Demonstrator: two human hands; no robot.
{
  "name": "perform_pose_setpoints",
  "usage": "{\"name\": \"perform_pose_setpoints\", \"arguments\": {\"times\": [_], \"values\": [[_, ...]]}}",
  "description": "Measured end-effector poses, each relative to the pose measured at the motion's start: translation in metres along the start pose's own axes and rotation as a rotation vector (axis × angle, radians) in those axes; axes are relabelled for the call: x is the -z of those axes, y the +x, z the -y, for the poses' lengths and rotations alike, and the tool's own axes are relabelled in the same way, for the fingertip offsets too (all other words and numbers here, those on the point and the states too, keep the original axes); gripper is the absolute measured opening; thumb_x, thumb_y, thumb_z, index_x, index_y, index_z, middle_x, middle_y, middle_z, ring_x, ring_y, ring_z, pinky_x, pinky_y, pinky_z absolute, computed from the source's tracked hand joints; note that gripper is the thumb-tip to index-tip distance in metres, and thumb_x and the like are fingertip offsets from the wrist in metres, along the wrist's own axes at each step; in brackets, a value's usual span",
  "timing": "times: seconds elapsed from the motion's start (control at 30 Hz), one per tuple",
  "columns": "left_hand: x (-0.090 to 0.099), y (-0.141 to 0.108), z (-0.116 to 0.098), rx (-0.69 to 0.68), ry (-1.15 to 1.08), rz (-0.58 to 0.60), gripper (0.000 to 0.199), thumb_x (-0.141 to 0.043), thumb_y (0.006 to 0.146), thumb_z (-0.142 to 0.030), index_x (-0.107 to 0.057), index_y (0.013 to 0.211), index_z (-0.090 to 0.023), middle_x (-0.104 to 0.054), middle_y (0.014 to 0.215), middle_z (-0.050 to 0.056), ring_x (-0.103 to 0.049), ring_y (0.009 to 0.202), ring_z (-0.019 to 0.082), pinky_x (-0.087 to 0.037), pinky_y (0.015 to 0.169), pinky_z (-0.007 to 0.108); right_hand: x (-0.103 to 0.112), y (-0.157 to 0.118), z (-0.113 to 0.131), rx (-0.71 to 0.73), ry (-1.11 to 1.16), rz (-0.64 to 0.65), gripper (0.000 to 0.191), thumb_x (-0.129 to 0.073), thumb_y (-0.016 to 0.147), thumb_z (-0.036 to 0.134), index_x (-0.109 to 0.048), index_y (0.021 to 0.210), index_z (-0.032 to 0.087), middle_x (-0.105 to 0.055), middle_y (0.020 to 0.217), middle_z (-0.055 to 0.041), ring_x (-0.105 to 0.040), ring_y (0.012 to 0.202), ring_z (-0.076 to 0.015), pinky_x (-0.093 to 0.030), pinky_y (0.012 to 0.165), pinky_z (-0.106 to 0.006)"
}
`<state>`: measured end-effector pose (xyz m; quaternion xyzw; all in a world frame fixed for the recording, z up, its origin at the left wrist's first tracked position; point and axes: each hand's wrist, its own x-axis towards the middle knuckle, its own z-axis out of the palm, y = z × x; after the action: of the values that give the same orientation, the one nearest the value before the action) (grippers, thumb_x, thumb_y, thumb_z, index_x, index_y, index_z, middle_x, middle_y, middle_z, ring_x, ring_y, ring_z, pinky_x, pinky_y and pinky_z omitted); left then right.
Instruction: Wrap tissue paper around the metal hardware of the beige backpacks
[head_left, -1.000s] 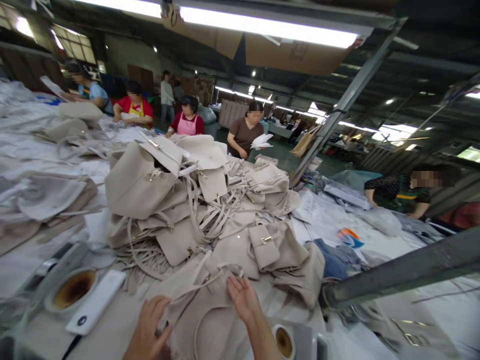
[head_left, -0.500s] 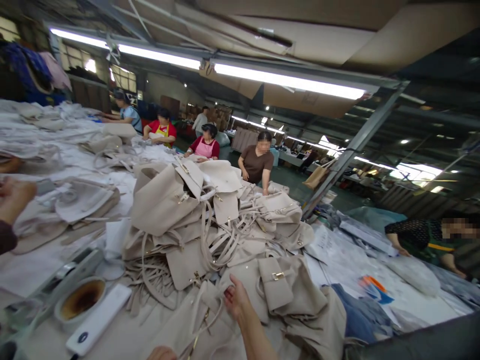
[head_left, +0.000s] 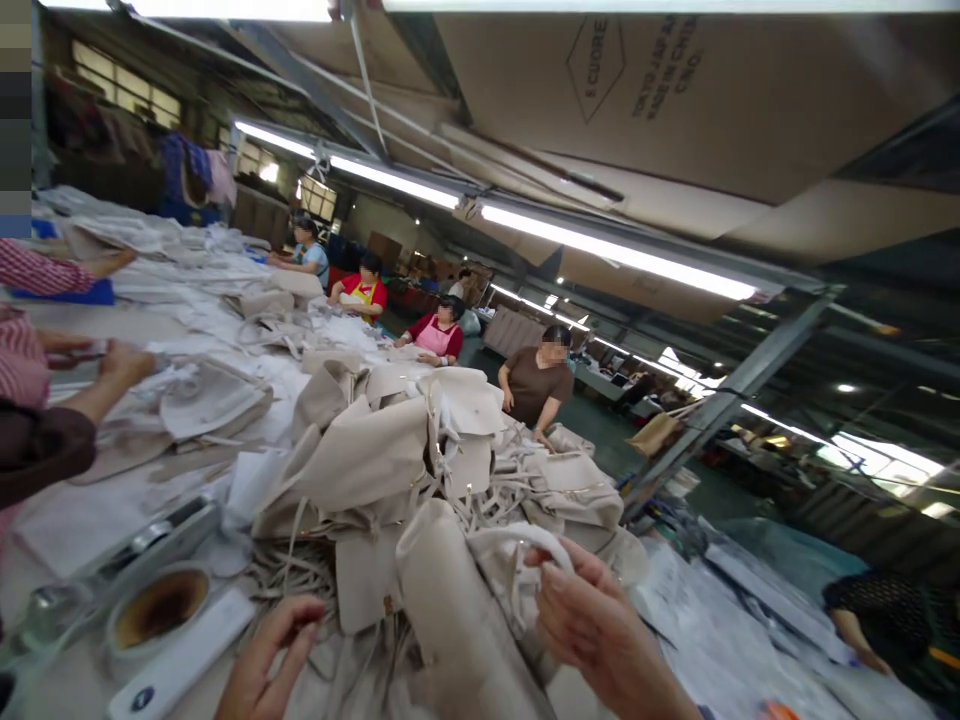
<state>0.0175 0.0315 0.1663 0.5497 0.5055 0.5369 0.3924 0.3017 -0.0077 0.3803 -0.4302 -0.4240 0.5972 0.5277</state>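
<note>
One bag handle [head_left: 517, 533] is pinched in our right hand [head_left: 589, 615]; our left hand [head_left: 276, 655], loosely spread, holds nothing. Many bags [head_left: 375, 455] lie heaped, apparently left; which are finished, we cannot tell.

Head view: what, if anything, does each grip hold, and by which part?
Right grip: a beige bag, by its handle; left grip: nothing visible.

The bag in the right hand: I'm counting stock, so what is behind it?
Behind the held bag rises a pile of beige bags. The held bag and right hand cover part of it; what lies there cannot be seen.
</note>
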Motion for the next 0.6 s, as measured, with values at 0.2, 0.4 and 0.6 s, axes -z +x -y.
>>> {"name": "perform_pose_setpoints", "arguments": {"times": [0.2,0.4,0.6], "values": [[-0.027,0.002,-0.014,0.299,-0.222,0.409,0.042,-0.049,0.080,-0.060,-0.063,0.090,-0.022,-0.069,0.086,0.003,-0.063,0.088,0.022,-0.050,0.077,0.031,0.025,0.023,-0.028,-0.035,0.091,-0.034,0.029,-0.078,0.073,0.037,-0.067,0.088,0.015,-0.021,0.045,0.0150,-0.009,0.039,-0.0020,-0.014,0.034,-0.014],[-0.049,-0.036,0.054,0.670,-0.115,0.574,0.027,-0.055,0.066,-0.045,-0.054,0.079,-0.022,-0.058,0.078,-0.001,-0.055,0.082,0.019,-0.041,0.066,0.027,0.081,0.043,-0.159,-0.352,-0.080,-0.340,0.046,-0.086,0.053,0.045,-0.057,0.076,0.017,-0.034,0.045,0.0141,-0.017,0.036,-0.0010,-0.011,0.036,-0.016],[-0.055,-0.061,0.065,0.726,-0.160,0.702,0.026,-0.058,0.059,-0.034,-0.058,0.082,-0.021,-0.056,0.078,-0.002,-0.055,0.079,0.017,-0.039,0.064,0.025,0.129,0.020,-0.190,-0.319,-0.214,-0.539,0.042,-0.082,0.053,0.047,-0.053,0.066,0.019,-0.044,0.047,0.0109,-0.031,0.037,-0.0035,-0.018,0.038,-0.017]]}}
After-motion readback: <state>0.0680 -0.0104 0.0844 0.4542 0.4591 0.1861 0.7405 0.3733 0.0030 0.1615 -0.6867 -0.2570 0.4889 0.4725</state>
